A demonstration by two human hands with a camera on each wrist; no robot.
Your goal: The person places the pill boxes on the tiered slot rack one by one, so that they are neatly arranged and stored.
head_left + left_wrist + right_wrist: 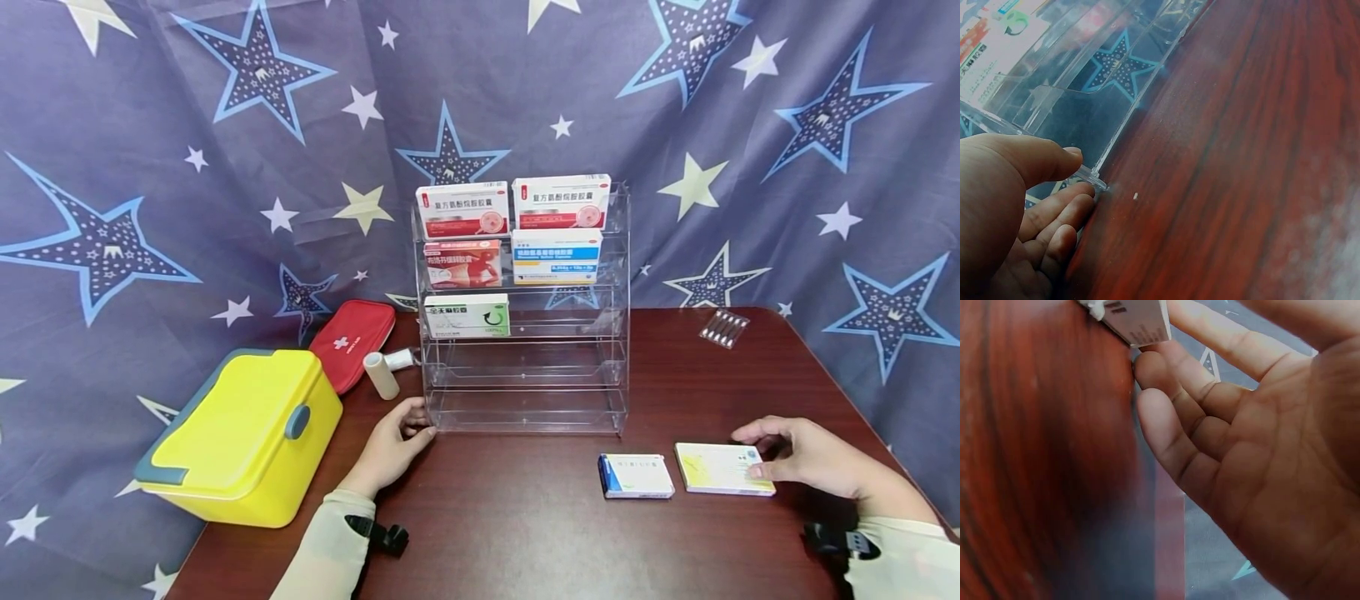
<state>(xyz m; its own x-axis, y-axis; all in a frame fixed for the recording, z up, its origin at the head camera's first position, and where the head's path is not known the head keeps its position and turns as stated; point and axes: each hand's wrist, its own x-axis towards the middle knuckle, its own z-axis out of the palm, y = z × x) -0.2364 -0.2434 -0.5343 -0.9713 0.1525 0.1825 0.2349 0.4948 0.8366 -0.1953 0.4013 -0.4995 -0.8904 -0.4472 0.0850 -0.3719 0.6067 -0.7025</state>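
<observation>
My left hand [408,429] lies on the table at the lower left corner of a clear acrylic tiered rack [525,392]. In the left wrist view the thumb and fingers [1069,200] touch that corner [1099,182] with fingers fairly straight. My right hand [753,450] holds the right end of a flat yellow-and-white medicine box [720,468] lying on the table, thumb on top and fingers at its far edge. The right wrist view shows fingertips [1154,369] against the box's corner [1138,322]. A blue-and-white box [636,476] lies just left of it.
The rack's upper shelves carry several medicine boxes [510,242]; its lower shelves hold nothing. A yellow lidded case [240,433], a red first-aid pouch [352,337] and a white roll [381,375] stand at the left. A blister strip [723,327] lies back right. Star-print cloth hangs behind the dark wooden table [525,533].
</observation>
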